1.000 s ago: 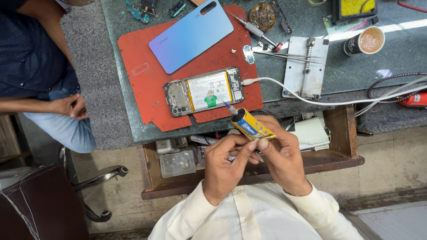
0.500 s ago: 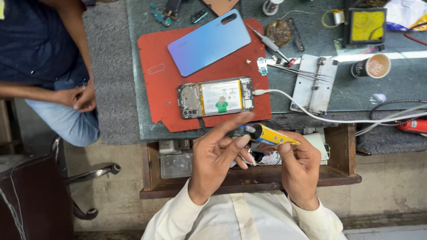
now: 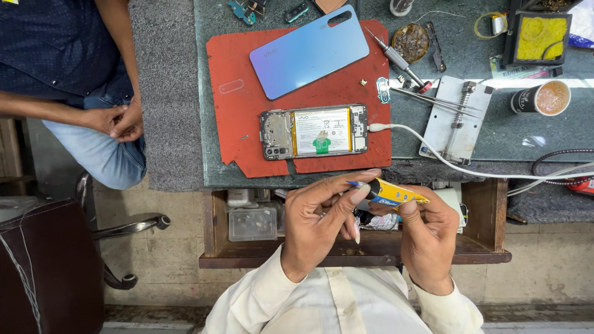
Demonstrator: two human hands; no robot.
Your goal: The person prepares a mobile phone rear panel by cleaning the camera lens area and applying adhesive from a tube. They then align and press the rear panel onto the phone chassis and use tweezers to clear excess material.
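My right hand [image 3: 426,238] grips a small yellow and blue glue tube [image 3: 396,193] over the open drawer. My left hand [image 3: 322,219] pinches the tube's nozzle end with thumb and fingers. On the red mat [image 3: 238,117] just beyond lies an opened phone [image 3: 314,131], its battery and boards exposed, with a white cable [image 3: 427,147] plugged into its right end. The phone's blue back cover [image 3: 309,52] lies above it on the mat.
A metal holder plate [image 3: 456,117] with tweezers, a screwdriver [image 3: 396,59], a cup of tea [image 3: 542,98] and a yellow sponge tray [image 3: 537,36] sit on the bench to the right. The drawer [image 3: 253,222] holds clear boxes. Another person [image 3: 80,93] sits at left, hands clasped.
The tube has tipped from pointing up-left to lying nearly level. My left hand has shifted to pinch its nozzle end. The view has drifted left.
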